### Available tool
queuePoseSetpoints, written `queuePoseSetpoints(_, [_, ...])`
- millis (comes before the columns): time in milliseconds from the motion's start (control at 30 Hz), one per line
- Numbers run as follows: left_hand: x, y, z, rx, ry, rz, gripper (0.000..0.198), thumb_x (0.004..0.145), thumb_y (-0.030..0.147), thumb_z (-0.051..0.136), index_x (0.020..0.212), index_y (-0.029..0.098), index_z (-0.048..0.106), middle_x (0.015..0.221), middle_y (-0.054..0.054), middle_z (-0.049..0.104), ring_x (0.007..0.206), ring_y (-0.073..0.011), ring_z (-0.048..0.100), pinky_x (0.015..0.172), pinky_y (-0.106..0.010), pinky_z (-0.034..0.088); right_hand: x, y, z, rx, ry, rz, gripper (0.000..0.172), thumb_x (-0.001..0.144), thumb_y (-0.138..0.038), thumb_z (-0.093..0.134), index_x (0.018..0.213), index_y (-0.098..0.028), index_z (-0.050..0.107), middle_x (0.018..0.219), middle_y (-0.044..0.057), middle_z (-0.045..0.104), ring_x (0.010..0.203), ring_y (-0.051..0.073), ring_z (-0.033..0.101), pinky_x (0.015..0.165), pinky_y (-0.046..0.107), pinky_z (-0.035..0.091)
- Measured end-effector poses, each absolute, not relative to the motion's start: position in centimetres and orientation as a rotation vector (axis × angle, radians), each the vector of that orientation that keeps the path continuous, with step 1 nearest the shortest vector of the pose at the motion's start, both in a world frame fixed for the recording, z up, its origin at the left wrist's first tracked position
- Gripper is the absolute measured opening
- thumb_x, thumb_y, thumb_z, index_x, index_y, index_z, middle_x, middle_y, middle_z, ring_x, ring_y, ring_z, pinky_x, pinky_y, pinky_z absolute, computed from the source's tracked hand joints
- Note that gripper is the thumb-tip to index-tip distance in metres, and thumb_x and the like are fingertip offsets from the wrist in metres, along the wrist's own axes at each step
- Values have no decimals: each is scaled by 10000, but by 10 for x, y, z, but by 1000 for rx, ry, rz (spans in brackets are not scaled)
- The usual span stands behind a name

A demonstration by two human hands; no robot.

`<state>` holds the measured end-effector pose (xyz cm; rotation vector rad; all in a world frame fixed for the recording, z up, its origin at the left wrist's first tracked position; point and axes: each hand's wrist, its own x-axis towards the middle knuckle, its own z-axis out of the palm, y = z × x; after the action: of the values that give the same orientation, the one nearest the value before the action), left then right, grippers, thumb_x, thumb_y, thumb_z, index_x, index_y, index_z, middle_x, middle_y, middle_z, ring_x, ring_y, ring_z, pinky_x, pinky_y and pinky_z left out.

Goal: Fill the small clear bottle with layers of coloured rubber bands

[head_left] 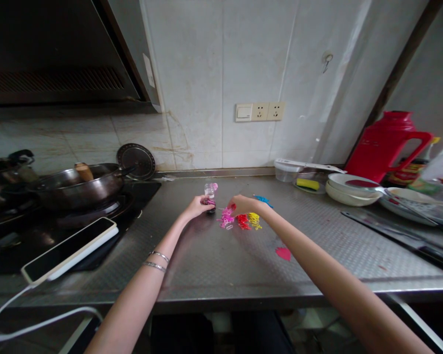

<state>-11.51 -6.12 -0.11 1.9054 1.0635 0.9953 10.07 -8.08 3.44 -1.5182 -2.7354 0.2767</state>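
My left hand [197, 206] is closed around a small clear jar [208, 189] with pink pieces and a dark part low down by my fingers. Just to the right, my right hand [242, 204] points down, its fingers together at a pile of pink pieces [227, 216]; whatever is between the fingertips is hidden. These thin, loop-like pieces resemble paper clips. Beside the pink pile lie a red pile [243, 222] and a yellow pile [254, 220]. Behind my right wrist is a blue pile [263, 200], partly covered.
A red heart-shaped piece [283, 253] lies near my right forearm. To the left are a phone [70, 250] with a white cable and a pan [77, 189] on the stove. On the right stand bowls [350, 194], a yellow sponge [307, 184], a knife [391, 236] and a red thermos [382, 147].
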Motion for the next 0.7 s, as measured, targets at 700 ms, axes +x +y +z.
queuePoseSetpoints(700, [-114,-61,-1,1907,1064,987,346,593,257,701,889,86,638,890,-97,674,812,-177,606,822,-312,431,88,-78,38,-1358,-2589,409,209,611,-110,514,708,-113,699,620,19,654,584,110,555,497,165,359])
